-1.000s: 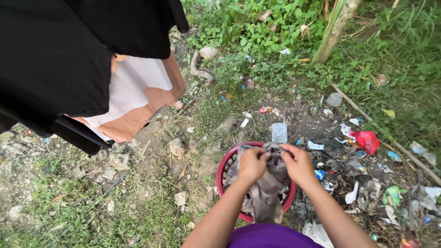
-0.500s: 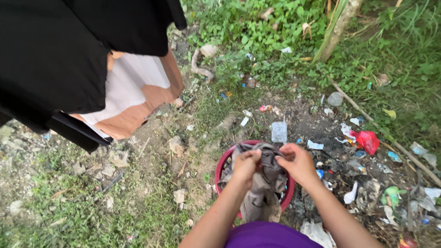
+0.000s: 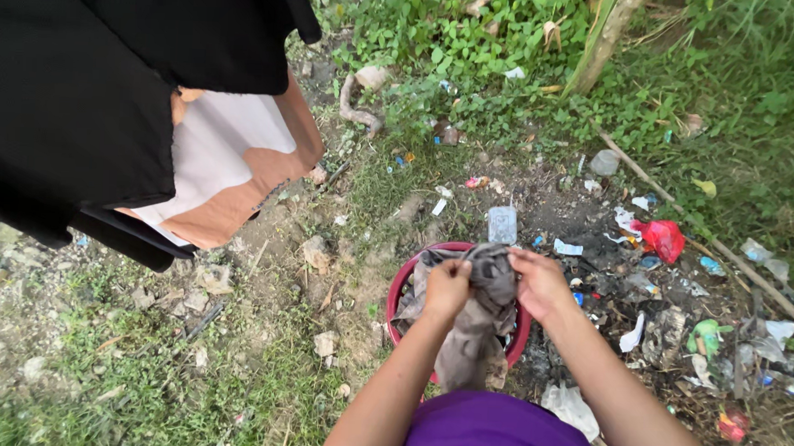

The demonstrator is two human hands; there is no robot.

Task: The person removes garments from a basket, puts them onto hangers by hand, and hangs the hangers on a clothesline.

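Over the red basket (image 3: 401, 293) at the picture's six o'clock, both hands are clamped on a grey cloth (image 3: 477, 327). Left hand (image 3: 447, 288) pinches its upper edge on the nine o'clock side, fingers curled tight into the fabric; right hand (image 3: 543, 285) grips the same edge on the three o'clock side, close beside the left but not touching it. Between them the cloth bunches, and the rest hangs down toward six o'clock, covering most of the basket's opening and reaching the purple garment (image 3: 491, 433) on the person's body.

At ten o'clock from the hands a black cloth (image 3: 76, 97) hangs large in the near view, with a white and brown cloth (image 3: 228, 160) behind it, showing below its edge. At twelve o'clock from the basket, just beyond its rim, a clear plastic packet (image 3: 502, 224) lies on the dirt. Toward two o'clock sits a red plastic bag (image 3: 662, 238) among scattered litter, with a thin stick (image 3: 704, 238) running past it from twelve toward four o'clock. Green weeds (image 3: 474, 41) fill the far ground at twelve o'clock, and a pale stem (image 3: 604, 37) rises at one o'clock.
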